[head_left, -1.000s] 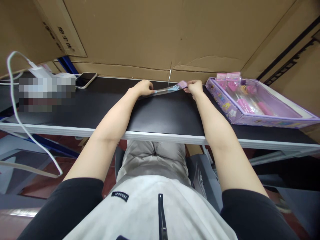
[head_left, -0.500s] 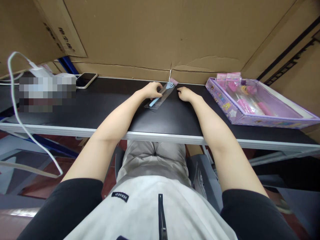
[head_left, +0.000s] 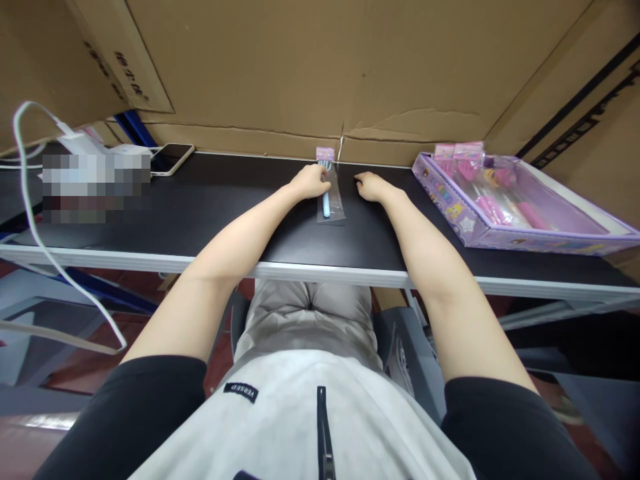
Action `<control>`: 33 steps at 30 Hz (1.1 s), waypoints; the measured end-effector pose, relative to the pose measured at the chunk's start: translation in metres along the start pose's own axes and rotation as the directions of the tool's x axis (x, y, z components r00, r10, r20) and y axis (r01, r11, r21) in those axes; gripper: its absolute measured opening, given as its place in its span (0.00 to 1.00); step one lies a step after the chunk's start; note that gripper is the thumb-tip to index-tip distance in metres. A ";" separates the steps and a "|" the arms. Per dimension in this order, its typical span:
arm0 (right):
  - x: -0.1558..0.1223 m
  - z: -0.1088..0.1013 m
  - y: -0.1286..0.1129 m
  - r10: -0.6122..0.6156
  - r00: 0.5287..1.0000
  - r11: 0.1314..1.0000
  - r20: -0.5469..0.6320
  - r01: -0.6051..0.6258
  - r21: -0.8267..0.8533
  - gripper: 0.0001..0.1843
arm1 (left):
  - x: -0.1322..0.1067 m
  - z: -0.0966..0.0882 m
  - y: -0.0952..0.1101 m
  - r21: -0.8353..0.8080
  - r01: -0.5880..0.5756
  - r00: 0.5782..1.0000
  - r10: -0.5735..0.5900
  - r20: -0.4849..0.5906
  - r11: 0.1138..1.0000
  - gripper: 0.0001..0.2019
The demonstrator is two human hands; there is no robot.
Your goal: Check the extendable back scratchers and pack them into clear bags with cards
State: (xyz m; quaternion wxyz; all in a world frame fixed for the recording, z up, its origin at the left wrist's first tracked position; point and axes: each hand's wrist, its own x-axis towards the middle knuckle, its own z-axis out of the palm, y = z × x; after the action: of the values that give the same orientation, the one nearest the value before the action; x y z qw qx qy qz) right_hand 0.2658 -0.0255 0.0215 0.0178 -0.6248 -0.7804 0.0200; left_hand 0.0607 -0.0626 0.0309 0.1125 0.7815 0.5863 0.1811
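A light-blue back scratcher with a claw-shaped head lies inside a clear plastic sleeve with a pink and purple header card. My left hand is closed over the middle of this package, fingers and thumb covering part of the handle. The package points almost straight away from me on the black tabletop. To its right, my right hand rests on the table, apart from the package. Its index finger stretches left, the thumb sits apart below it, and nothing is held.
On the right stands a purple open display box holding several pink packaged pieces. A phone lies at the back left, beside a blurred-out patch and a white charging cable. Cardboard walls close off the back and sides.
My left hand has turned the packaged back scratcher from a slant leaning right to nearly straight, its header card swinging left. My right hand has hardly moved.
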 end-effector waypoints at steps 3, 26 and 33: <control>-0.003 -0.002 -0.001 -0.006 1.000 1.000 -0.023 0.006 0.001 0.32 | 0.003 -0.001 -0.013 0.105 0.000 0.999 0.005 -0.051 0.994 0.21; -0.026 -0.017 -0.052 -0.189 0.982 0.981 -0.007 0.189 0.052 0.24 | 0.008 -0.004 -0.037 0.277 -0.141 0.989 0.126 0.072 0.950 0.24; -0.026 -0.021 -0.051 -0.134 0.991 0.989 0.009 0.134 0.059 0.22 | 0.006 -0.004 -0.034 0.261 -0.110 0.993 0.096 0.065 0.959 0.22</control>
State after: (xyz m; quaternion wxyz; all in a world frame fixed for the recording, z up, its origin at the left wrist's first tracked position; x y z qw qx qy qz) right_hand 0.2226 -0.0622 0.0448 0.0324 -0.5699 -0.8198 0.0455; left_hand 0.0305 -0.0471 0.0225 0.0128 0.8233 0.5608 0.0868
